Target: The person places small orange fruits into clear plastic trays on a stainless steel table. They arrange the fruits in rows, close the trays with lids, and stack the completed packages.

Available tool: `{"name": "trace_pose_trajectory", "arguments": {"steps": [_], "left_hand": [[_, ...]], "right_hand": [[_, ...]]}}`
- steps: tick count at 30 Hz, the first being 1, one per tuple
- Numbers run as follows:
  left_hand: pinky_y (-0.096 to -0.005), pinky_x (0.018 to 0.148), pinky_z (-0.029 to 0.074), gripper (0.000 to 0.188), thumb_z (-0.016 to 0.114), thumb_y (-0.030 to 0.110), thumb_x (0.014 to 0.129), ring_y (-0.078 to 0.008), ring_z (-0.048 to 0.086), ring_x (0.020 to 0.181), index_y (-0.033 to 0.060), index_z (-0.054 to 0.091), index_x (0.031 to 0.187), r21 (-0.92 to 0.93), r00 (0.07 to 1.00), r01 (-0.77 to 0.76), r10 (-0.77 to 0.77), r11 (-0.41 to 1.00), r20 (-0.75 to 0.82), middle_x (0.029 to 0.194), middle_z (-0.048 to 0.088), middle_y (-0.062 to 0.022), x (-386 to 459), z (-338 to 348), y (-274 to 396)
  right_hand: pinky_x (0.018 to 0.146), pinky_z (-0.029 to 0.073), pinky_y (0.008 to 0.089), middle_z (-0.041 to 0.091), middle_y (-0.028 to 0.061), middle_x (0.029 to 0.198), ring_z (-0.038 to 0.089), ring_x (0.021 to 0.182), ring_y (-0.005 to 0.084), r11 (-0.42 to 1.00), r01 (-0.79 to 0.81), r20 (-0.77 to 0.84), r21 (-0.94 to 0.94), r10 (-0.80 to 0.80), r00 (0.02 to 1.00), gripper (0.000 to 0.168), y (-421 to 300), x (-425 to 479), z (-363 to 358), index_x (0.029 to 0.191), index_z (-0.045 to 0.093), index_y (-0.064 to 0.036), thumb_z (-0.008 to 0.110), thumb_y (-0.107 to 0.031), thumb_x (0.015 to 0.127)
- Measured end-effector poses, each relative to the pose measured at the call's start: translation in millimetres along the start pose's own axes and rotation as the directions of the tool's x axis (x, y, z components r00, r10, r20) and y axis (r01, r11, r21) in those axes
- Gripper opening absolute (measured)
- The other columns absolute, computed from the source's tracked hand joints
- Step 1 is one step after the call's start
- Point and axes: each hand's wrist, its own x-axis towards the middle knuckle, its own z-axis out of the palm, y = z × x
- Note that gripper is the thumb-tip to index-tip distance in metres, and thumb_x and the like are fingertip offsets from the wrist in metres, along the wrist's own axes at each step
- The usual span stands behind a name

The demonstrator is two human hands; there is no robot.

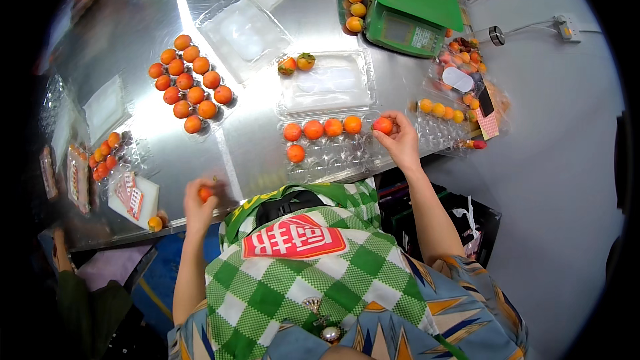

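Observation:
Between the fingertips of my right hand (402, 142) is a reddish-orange persimmon-like fruit (383, 125), held at the right end of the top row of a clear plastic clamshell tray (330, 152). Several orange fruits (333, 127) sit along that row, and a single one (295, 153) lies at the left of the row below. The tray's lid (327, 90) lies folded back beyond it, with two fruits with green calyxes (305, 61) at its far left corner. My left hand (197, 205), blurred, grips another orange fruit (205, 193) near the table's front edge.
A filled fruit tray (185, 81) lies left of centre on the metal table (255, 140). A green scale (410, 15) stands at the back right, with bagged fruit (462, 57) beside it. Packed trays and a white pad (145, 195) lie left; a person's arm (62, 250) shows there.

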Motion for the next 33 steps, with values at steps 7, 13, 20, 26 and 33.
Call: {"name": "trace_pose_trajectory", "arguments": {"steps": [7,13,20,26,33], "left_hand": [[-0.0361,0.086,0.043,0.035,0.062,-0.003,0.069,-0.0302,0.056,0.095,0.0006,0.056,0.103,0.524,0.944,0.065,0.118,0.849,-0.309,0.1,0.059,-0.0151,-44.8,-47.4,-49.5],[-0.0384,0.086,0.042,0.037,0.066,-0.003,0.069,-0.0326,0.05,0.101,0.0025,0.059,0.104,0.658,0.906,0.071,0.227,0.75,-0.356,0.104,0.053,-0.0132,-63.0,-50.1,-52.5],[-0.04,0.08,0.043,0.037,0.067,0.003,0.07,-0.0306,0.051,0.097,0.0087,0.062,0.107,0.761,0.877,0.161,0.263,0.628,-0.402,0.104,0.054,-0.0122,-57.4,-67.1,-60.3],[-0.0411,0.082,0.043,0.039,0.067,0.005,0.07,-0.0313,0.052,0.098,0.0096,0.061,0.108,0.748,0.876,0.218,0.213,0.627,-0.434,0.107,0.053,-0.0132,-53.3,-75.6,-63.5],[-0.042,0.086,0.042,0.042,0.067,0.005,0.069,-0.0346,0.051,0.101,0.0107,0.06,0.11,0.688,0.853,0.235,0.194,0.687,-0.485,0.111,0.052,-0.0165,-58.4,-74.1,-65.1]], "right_hand": [[0.068,0.05,0.0309,0.056,0.0116,0.094,0.059,0.08,0.0249,0.869,0.178,-0.032,-0.462,-0.216,0.976,0.04,13.0,7.2,7.7,0.102,0.057,-0.004,0.072,0.0,0.064],[0.067,0.05,0.0315,0.056,0.012,0.092,0.059,0.079,0.0253,0.857,0.158,0.056,-0.491,-0.15,0.987,0.033,-3.6,13.5,8.7,0.1,0.06,-0.005,0.071,-0.005,0.068],[0.075,0.049,0.0337,0.056,0.0108,0.095,0.059,0.085,0.0256,0.843,0.315,0.099,-0.436,-0.303,0.948,0.032,-43.1,56.1,35.8,0.1,0.059,-0.005,0.07,-0.011,0.071],[0.083,0.046,0.0371,0.045,0.0109,0.112,0.05,0.103,0.028,0.81,0.318,0.061,-0.492,-0.333,0.941,0.055,-59.1,111.4,116.7,0.11,0.052,-0.009,0.077,-0.024,0.064],[0.08,0.047,0.0385,0.039,0.0098,0.112,0.044,0.104,0.0291,0.786,0.018,-0.094,-0.618,-0.096,0.991,0.064,-76.1,128.5,168.1,0.108,0.044,-0.013,0.079,-0.033,0.058]]}}
